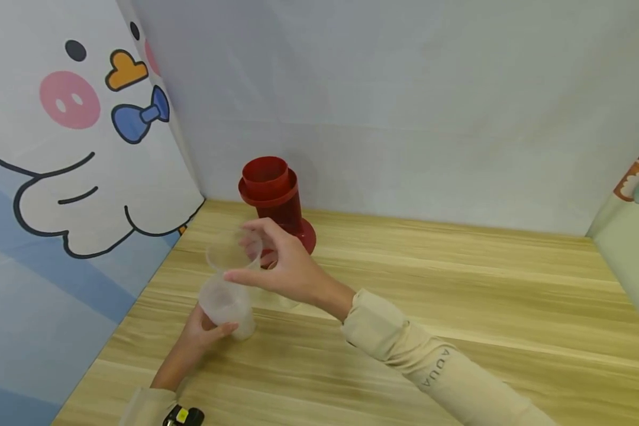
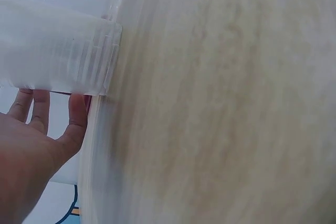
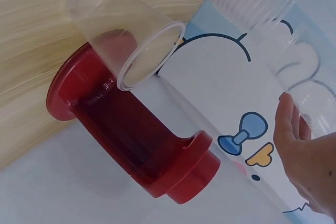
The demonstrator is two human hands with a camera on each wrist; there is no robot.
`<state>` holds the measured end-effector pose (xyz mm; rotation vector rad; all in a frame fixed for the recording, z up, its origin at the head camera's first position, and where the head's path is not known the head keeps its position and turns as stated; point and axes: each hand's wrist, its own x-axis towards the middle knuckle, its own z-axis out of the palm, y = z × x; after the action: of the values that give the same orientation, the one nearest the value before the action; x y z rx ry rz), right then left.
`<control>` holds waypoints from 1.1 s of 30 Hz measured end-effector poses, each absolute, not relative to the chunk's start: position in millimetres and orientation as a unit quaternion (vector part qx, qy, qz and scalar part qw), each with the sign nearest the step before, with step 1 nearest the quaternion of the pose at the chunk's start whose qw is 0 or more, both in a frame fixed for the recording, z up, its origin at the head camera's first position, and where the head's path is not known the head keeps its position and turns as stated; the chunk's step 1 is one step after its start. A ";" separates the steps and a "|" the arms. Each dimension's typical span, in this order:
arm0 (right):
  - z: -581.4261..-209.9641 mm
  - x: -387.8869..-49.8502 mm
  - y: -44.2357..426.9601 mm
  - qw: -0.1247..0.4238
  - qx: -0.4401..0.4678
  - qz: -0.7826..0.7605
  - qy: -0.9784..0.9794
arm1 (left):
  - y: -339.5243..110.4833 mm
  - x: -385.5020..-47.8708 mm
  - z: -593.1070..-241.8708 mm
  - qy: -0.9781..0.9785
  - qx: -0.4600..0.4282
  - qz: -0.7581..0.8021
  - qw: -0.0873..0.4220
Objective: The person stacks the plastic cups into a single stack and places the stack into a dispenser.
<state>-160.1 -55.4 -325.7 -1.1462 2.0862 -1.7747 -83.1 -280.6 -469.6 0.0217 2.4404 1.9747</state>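
Observation:
My left hand (image 1: 194, 334) holds a stack of clear plastic cups (image 1: 229, 305) on the table, thumb on the near side. In the left wrist view, its fingers (image 2: 77, 116) press against the wall of the cup stack (image 2: 58, 51). Above the stack's mouth, my right hand (image 1: 290, 266) grips a single clear plastic cup (image 1: 226, 251) between thumb and fingers. Another clear cup (image 3: 128, 35) stands upright beside a red cylinder with a flanged base (image 3: 131, 135); in the head view the right hand and wrist partly cover that cup.
The red cylinder (image 1: 274, 201) stands near the back wall, behind the right hand. A cartoon-printed sheet (image 1: 80, 189) borders the wooden table (image 1: 431, 284) on the left, and a pale wall (image 1: 404, 118) runs along the back.

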 end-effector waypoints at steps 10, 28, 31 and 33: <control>-322.7 -160.1 -72.4 0.098 -0.385 -0.584 0.708 | -282.7 -83.2 -468.1 0.771 0.023 0.636 0.002; -332.5 -160.2 -89.1 0.114 -0.397 -0.558 0.720 | -282.1 -84.3 -468.3 0.765 0.037 0.643 0.008; -336.8 -160.2 -90.7 0.118 -0.401 -0.551 0.722 | -281.2 -84.5 -467.5 0.766 0.033 0.642 0.013; -340.0 -160.2 -91.4 0.118 -0.406 -0.546 0.724 | -280.8 -84.6 -467.3 0.768 0.030 0.640 0.015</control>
<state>-160.2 -91.4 -340.0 -1.1873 2.1181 -1.5963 -84.6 -280.8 -467.3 0.0935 2.3894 1.9924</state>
